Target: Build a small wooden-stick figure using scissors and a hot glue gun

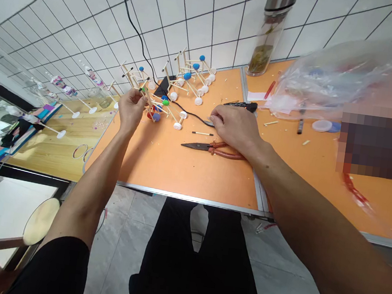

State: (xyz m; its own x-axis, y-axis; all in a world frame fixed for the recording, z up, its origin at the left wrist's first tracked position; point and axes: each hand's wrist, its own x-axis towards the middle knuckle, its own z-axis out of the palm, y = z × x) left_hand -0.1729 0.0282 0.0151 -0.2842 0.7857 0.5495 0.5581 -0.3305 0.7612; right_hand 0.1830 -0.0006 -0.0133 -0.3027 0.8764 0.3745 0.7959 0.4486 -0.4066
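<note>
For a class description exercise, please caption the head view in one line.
Left hand at the small stick models, right hand near red-handled pliers, over an orange tabletop.

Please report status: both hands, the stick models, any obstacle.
Left hand at stick models, grip unclear. Right hand by pliers, grip unclear. Black cable among models.

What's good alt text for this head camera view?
A person's left hand touches one of several small stick models on an orange table; the right hand is near red-handled pliers. A lidded bottle stands by the tiled wall.
</note>
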